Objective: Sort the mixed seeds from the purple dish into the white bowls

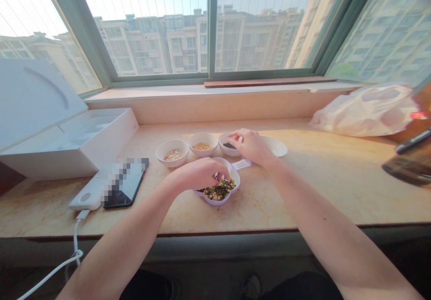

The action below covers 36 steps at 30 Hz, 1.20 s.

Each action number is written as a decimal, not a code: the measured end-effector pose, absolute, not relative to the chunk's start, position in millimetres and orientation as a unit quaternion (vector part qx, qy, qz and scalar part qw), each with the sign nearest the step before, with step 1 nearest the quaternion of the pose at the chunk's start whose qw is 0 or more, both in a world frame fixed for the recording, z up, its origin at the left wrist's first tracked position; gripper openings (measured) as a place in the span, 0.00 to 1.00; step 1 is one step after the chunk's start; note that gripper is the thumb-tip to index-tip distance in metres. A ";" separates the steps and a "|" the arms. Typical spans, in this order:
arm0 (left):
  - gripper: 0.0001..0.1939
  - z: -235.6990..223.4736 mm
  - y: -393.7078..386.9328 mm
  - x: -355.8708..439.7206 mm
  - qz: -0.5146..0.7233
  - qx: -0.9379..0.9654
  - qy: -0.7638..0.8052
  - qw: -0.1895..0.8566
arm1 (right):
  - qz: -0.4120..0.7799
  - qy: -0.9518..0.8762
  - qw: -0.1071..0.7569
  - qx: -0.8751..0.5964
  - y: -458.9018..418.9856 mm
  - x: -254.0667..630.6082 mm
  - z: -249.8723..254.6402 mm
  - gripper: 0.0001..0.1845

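Left hand (210, 174) dips, fingers bent, into the mixed beans (220, 192) at the centre of the frame; right hand (247, 143) curls over the dark-bean bowl (232, 152), just above centre. Whether either grasps a bean, can't tell: fingertips are partly hidden! The lavender bowl (218, 202) carries that mix, lobed, no clear long axis, directly beneath the left hand, so the left is nearer; from the right hand it lies down and to the left.
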State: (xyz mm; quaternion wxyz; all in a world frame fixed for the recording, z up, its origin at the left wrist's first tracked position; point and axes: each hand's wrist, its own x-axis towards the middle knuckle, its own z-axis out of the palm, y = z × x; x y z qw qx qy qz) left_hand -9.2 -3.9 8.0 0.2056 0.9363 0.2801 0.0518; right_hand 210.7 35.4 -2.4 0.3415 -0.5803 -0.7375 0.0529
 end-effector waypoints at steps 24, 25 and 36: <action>0.04 4.1 6.2 -10.3 0.356 0.876 0.324 0.042 | 0.529 -0.716 0.280 -0.360 19.7 199.0 0.2 0.21; 0.05 3.1 6.3 -10.5 0.341 0.881 0.325 0.035 | 0.529 -0.715 0.277 -0.364 20.0 198.7 -1.0 0.21; 0.04 5.4 0.6 -10.3 0.321 0.877 0.339 0.112 | 0.525 -0.706 0.276 -0.388 18.3 198.9 0.0 0.21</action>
